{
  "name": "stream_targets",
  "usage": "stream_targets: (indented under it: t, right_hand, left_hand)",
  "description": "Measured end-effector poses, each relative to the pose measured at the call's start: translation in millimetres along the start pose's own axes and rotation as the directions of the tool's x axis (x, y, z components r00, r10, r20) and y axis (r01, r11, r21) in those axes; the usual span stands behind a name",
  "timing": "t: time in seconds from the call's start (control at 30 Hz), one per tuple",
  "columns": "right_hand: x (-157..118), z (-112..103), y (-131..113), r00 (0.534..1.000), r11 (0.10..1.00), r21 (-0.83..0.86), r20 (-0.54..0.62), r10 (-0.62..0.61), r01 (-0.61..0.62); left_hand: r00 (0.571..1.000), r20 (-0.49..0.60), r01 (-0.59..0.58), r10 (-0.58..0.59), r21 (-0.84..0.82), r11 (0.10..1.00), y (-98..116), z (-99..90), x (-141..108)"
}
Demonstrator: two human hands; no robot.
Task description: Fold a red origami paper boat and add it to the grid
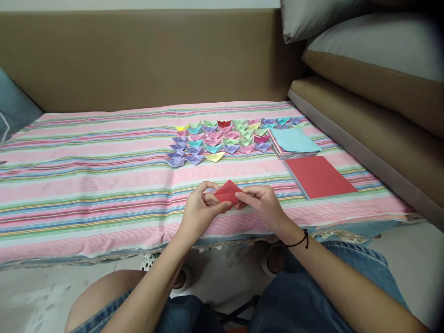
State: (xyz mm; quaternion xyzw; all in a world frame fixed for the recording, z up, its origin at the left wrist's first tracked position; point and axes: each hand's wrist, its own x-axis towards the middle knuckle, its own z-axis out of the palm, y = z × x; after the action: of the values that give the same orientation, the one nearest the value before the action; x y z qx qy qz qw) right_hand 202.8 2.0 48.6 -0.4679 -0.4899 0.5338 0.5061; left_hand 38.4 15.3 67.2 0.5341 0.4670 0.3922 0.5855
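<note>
A small red piece of folded paper (pixel 229 188), pointed at the top, is held between both hands above the front part of the striped cloth. My left hand (pixel 203 206) grips its left side and lower edge, the thumb lying along the bottom. On the right side, my right hand (pixel 262 203) pinches it with thumb and fingers. Beyond the hands, rows of folded paper boats (pixel 222 138) in purple, pink, green, blue, yellow and red stand on the cloth.
A stack of red-topped paper sheets (pixel 321 175) lies at the right, with a blue-topped stack (pixel 294 140) behind it. The striped cloth (pixel 86 185) covers the seat. Brown cushions (pixel 374 111) are piled on the right, and a brown backrest (pixel 149 60) rises behind.
</note>
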Motion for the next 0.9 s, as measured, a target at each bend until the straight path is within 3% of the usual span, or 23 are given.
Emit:
stream_targets:
  t: [0.17, 0.27, 0.4, 0.5, 0.57, 0.77, 0.9]
  right_hand:
    - [-1.2, 2.7, 2.5, 0.997, 0.999, -0.002, -0.055, -0.048, 0.048]
    - [-2.6, 1.5, 2.0, 0.985, 0.988, -0.064, -0.094, -0.147, 0.141]
    - [-4.1, -2.8, -1.4, 0.916, 0.889, -0.272, -0.053, -0.397, 0.369]
    - [-4.6, -5.5, -3.7, 0.848, 0.785, -0.362, 0.031, -0.529, 0.503]
    - [-4.8, -6.1, -4.3, 0.843, 0.788, -0.333, 0.039, -0.536, 0.517]
    - [-5.0, -5.8, -5.2, 0.906, 0.905, -0.047, -0.003, -0.424, 0.423]
    - [-6.2, -7.2, -7.1, 0.887, 0.880, -0.114, 0.030, -0.461, 0.461]
  left_hand:
    - [0.989, 0.022, -0.147, 0.145, 0.120, 0.982, -4.9, -3.5, 1.9]
    - [0.975, 0.059, -0.222, 0.214, 0.233, 0.947, -6.6, -5.2, 0.4]
    - [0.975, 0.120, -0.189, 0.186, 0.017, 0.982, -2.2, -5.8, -1.6]
    - [0.974, 0.079, -0.206, 0.213, -0.093, 0.974, 1.0, -5.4, -0.8]
    - [0.972, 0.024, -0.231, 0.234, -0.081, 0.970, 1.5, -5.1, -0.4]
    - [0.936, -0.104, -0.340, 0.337, -0.013, 0.940, 0.5, -6.3, -3.1]
    - [0.920, -0.105, -0.375, 0.377, 0.038, 0.926, -1.4, -7.8, -4.7]
